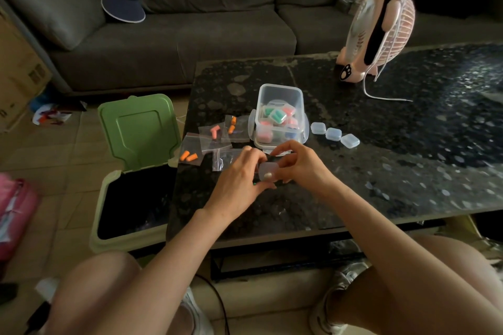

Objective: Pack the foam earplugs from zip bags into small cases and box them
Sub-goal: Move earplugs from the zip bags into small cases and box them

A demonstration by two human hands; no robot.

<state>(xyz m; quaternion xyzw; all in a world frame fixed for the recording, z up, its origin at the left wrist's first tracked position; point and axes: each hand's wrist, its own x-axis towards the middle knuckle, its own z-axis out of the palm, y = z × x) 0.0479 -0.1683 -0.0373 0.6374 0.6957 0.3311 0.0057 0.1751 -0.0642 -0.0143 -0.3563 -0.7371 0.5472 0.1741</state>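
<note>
A grey fabric sofa (pixel 190 35) is seen far beyond the fingers, and a dark speckled stone table (pixel 408 158) lies under them. A pale green plastic bin (pixel 109 198) with its lid raised stands on the floor, well to the left of the fingers. A pink desk fan (pixel 381 24) is set on the table far beyond the fingers and to their right.

A clear rectangular plastic storage box (pixel 280 95), lid off, is placed just beyond the fingertips; closed cases with green, pink and blue earplugs are piled inside it. Four small clear zip bags (pixel 215 134) are spread beyond and to the left of the fingers: two hold orange earplugs, one holds pink ones, and the nearest, beside the left knuckles, looks empty. Three empty clear square cases (pixel 334 134) are lined up beyond and to the right of the fingers.

A small translucent plastic case (pixel 268 174) is held between both hands just above the table. The left hand (pixel 239 182) is curled round its left edge, and the right hand (pixel 302 163) pinches its right side with bent fingers. A pale round shape shows through the case; whether its lid is closed cannot be told.
</note>
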